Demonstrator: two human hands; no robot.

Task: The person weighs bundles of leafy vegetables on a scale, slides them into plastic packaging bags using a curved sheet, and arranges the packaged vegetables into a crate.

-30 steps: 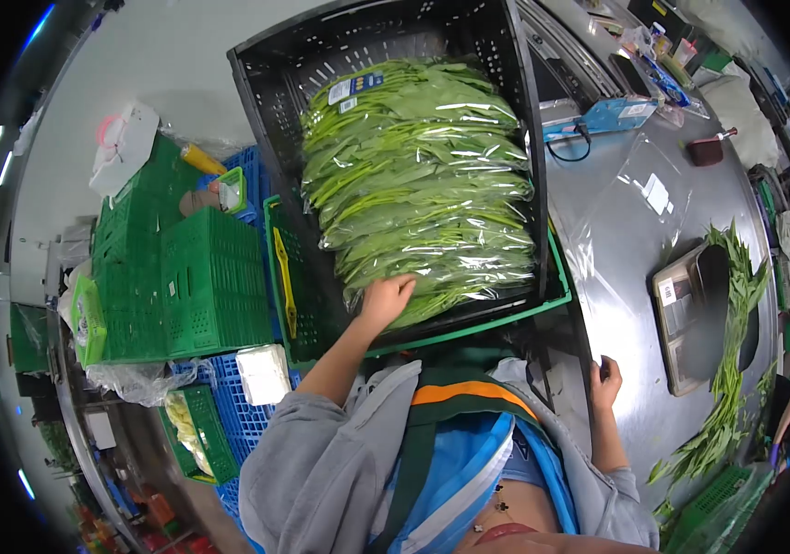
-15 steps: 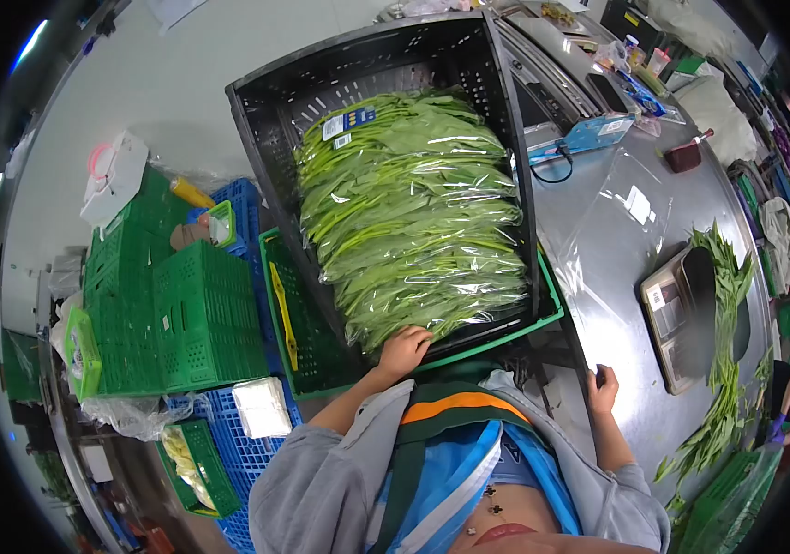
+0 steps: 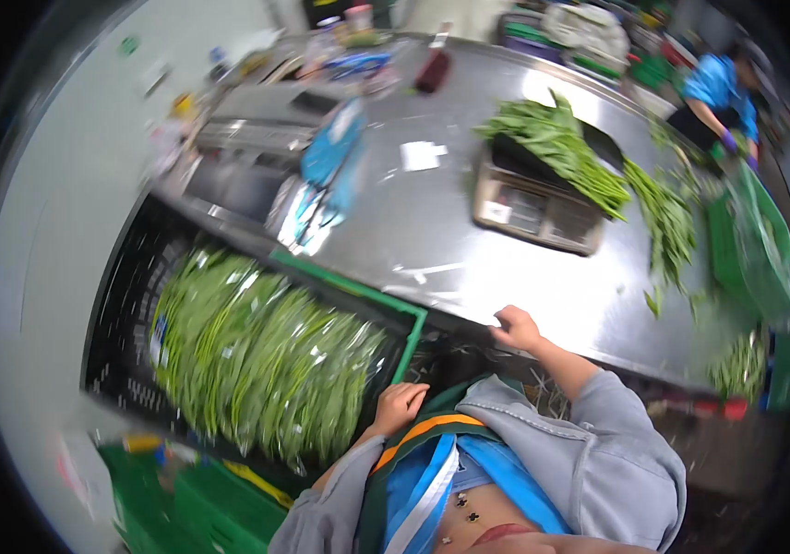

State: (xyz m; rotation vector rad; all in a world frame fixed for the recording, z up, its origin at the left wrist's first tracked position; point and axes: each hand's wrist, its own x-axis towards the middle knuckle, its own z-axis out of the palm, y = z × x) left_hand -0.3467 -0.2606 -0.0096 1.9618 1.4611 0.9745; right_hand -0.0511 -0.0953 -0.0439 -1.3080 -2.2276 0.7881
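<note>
My left hand [image 3: 401,406] hovers beside the near end of the black crate [image 3: 111,319], its fingers loosely bent and holding nothing. In the crate lie several clear bags of leafy green vegetables [image 3: 266,360], packed in a row. My right hand [image 3: 517,330] is at the front edge of the steel table [image 3: 441,240], fingers apart and nothing in them. Farther back on the table stands a weighing scale [image 3: 543,217], with a bunch of leafy greens [image 3: 561,152] lying across it.
Loose greens [image 3: 663,226] trail right of the scale. A sealing machine [image 3: 238,180], a blue packet [image 3: 332,143] and a dark red brush-like tool [image 3: 433,69] sit farther left. Another person [image 3: 723,92] bends by a bag-lined green crate [image 3: 750,245]. Green crates [image 3: 201,508] stand lower left.
My view has swung right toward the table, so the crate now appears at lower left. My left hand has come off the bagged greens. Greens now lie across the scale's top in view.
</note>
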